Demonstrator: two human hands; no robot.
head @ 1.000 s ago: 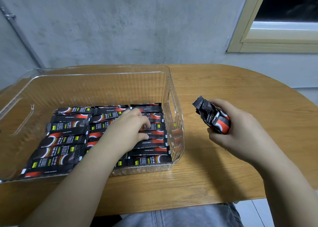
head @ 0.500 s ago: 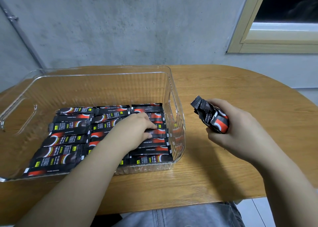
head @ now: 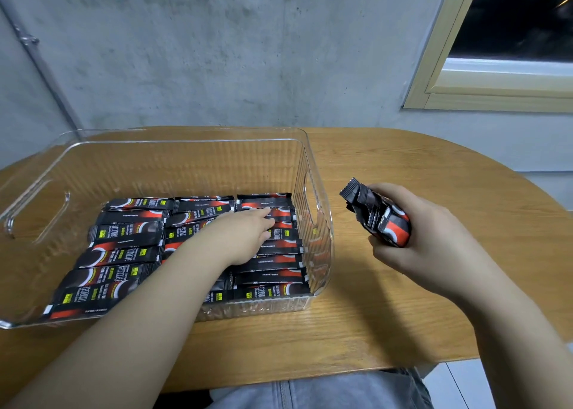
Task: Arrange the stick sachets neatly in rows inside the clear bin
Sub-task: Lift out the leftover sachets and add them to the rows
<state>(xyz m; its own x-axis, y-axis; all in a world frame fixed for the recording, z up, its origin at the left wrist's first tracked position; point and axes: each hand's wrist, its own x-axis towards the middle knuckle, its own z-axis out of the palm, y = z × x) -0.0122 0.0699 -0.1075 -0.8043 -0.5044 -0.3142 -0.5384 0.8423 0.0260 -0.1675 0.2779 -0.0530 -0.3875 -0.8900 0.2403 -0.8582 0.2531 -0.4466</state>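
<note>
The clear bin [head: 319, 197] stands on the left half of the table. Black and red stick sachets [head: 124, 253] lie flat in it in three side-by-side rows that cover its near part. My left hand [head: 245, 235] reaches into the bin and rests flat on the right-hand row, fingers stretched out and touching the sachets near the back. Outside the bin to its right, my right hand [head: 424, 241] grips a bundle of sachets [head: 378, 219] above the table, their crimped ends sticking up to the left.
The oval wooden table [head: 403, 300] runs right to a rounded edge. The bin's far part holds no sachets. A grey wall and a window frame [head: 434, 76] stand behind the table. My knee in grey cloth shows below the near edge.
My left hand has slid further back and right along the right-hand row, its fingers straightening out. The right hand and its bundle have hardly moved.
</note>
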